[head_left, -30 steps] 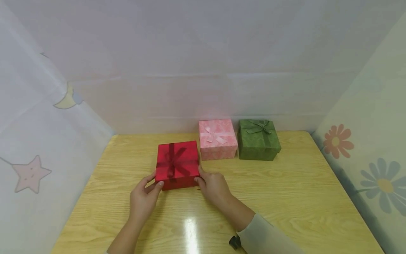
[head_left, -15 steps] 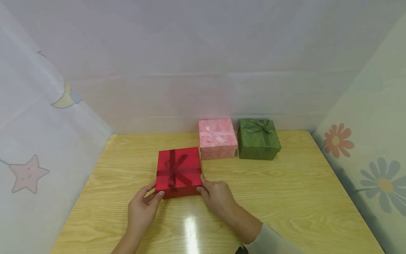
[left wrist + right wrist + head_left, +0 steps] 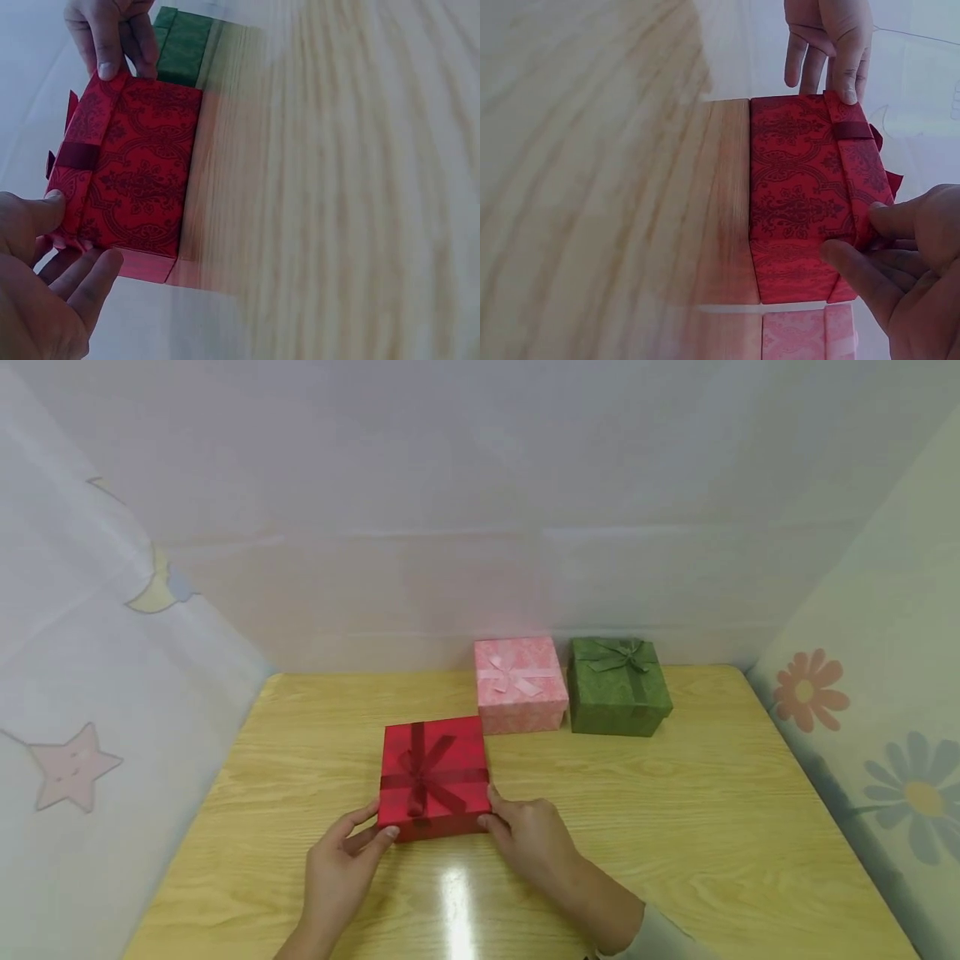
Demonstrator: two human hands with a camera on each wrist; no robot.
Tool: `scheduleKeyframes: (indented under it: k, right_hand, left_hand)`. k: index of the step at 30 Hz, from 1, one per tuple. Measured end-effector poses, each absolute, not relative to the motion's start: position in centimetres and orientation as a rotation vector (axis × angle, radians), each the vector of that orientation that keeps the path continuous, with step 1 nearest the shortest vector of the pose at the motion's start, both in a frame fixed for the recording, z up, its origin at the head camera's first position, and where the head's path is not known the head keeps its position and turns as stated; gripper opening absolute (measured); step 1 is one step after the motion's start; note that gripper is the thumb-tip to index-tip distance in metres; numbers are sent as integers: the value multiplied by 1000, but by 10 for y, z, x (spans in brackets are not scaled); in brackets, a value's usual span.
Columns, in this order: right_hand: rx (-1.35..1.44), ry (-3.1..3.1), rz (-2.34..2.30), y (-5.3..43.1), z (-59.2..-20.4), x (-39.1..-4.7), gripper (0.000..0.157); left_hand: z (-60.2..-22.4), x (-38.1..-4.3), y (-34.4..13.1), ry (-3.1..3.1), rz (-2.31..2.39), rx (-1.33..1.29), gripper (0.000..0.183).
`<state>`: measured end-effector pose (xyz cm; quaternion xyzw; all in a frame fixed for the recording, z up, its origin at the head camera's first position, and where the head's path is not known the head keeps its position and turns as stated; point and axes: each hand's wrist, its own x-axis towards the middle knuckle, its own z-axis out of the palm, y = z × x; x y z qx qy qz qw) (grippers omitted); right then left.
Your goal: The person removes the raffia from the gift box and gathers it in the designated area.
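A red gift box (image 3: pixel 450 760) with a dark red ribbon and bow sits on the table, its lid on and its sides covered in a darker scroll pattern. My left hand (image 3: pixel 341 868) grips its near left corner, the thumb on the front edge of the lid. At the near right corner, my right hand (image 3: pixel 532 839) pinches the lid rim between thumb and index finger. Both wrist views show the fingertips along the lid's edge (image 3: pixel 94 161). The underside of the box and its far side are hidden.
Behind it to the right stand a pink gift box (image 3: pixel 521 685) and a green gift box (image 3: pixel 621 687), side by side near the back edge of the wooden table (image 3: pixel 712 827). Pale fabric walls (image 3: pixel 420 485) enclose the table at the back and both sides.
Both hands have drawn the red gift box toward the person, away from the back edge, keeping their hold on its corners. The pink and green boxes stay in place.
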<state>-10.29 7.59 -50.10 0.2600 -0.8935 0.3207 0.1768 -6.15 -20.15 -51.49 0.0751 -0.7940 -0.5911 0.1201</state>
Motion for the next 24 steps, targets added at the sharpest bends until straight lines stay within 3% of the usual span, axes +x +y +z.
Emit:
scheduleKeyframes:
  k: [24]
  right_hand:
    - [576, -2604, 1086, 124, -496, -88, 43]
  left_hand:
    - [-507, -72, -172, -2370, -1982, 184, 41]
